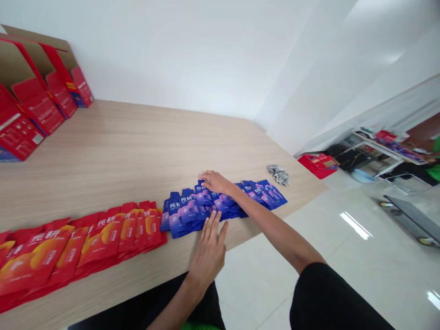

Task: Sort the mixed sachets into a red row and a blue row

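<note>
Blue pouches [187, 211] with pink-purple fruit prints and white lettering lie overlapped in a row along the table's near edge. My right hand [216, 182] reaches over that row, its fingers curled at the top edge of one blue pouch [202, 196], seemingly pinching it. On the near side, my left hand [209, 251] has its fingers stretched out, the tips against the lower edges of the pouches. My right forearm hides part of the row. Left of the blue ones, red pouches [103, 233] with orange fruit prints form another overlapped row.
Red open-topped cartons [37, 98] stand at the back left of the wooden table [154, 142]. A crumpled grey-and-white cloth [279, 174] lies near the right end. Beyond are a red crate [318, 166], a wheeled trolley [412, 220] and another table with a person partly visible.
</note>
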`<state>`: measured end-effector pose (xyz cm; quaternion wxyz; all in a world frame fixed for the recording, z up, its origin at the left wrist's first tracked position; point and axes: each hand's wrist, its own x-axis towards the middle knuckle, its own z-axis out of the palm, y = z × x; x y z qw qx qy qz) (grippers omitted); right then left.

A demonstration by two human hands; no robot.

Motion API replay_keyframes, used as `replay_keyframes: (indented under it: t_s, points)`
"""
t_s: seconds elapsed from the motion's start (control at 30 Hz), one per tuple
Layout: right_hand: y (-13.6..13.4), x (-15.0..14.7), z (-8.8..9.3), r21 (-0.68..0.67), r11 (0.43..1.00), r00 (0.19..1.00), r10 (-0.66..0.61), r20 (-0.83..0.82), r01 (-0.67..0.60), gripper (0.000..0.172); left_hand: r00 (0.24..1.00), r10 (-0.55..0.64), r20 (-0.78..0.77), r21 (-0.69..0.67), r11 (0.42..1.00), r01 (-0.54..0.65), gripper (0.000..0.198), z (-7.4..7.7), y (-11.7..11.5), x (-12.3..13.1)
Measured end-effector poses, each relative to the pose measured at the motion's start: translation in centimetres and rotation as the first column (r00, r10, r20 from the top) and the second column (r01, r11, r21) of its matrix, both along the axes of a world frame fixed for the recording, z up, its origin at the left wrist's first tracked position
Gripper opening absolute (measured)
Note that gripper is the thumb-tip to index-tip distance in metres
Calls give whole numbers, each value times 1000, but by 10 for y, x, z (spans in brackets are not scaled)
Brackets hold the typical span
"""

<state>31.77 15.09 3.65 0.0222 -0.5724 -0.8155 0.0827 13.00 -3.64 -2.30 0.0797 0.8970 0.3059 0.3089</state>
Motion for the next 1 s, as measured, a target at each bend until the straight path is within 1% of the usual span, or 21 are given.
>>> replay_keyframes:
  t_s: [0.13,0.27,0.4,0.57,0.67,0.73,0.8,0.87,0.9,0.93,1.0]
  points:
    - [-4,7,-5,-1,999,998,43,-54,-43,20,999,21,-31,3,1000,-21,73,1,1,3]
    - [-12,13,-6,-8,997,994,74,-79,-75,20,997,42,-66,2,999,-42,70,1,0,4]
    - [-21,18,-6,-10,993,984,115,-137,-117,20,997,45,-63,-3,999,-45,66,3,0,3]
    - [-26,16,-4,-14,994,982,110,-151,-113,20,996,67,-57,-10,998,-67,66,6,0,3]
    - [-25,16,-1,-5,993,975,119,-188,-122,17,996,72,-61,-5,997,-72,63,7,0,3]
    - [-23,19,2,25,997,973,74,-219,-71,16,995,72,-69,-5,997,-73,62,7,0,3]
    - [-23,25,6,47,996,976,-63,-209,74,19,995,70,-76,-4,997,-71,60,7,0,3]
    - [-24,30,10,22,970,962,-236,-137,241,24,994,69,-81,-3,998,-69,58,7,0,3]
    - [-26,32,12,-6,954,950,-299,-85,300,26,994,69,-80,-3,998,-70,57,7,0,3]
    - [-28,32,13,-36,940,940,-340,-34,338,30,995,69,-76,-3,998,-70,57,7,0,3]
    - [-34,31,13,-75,921,924,-379,40,381,36,996,70,-63,-3,998,-71,56,8,1,3]
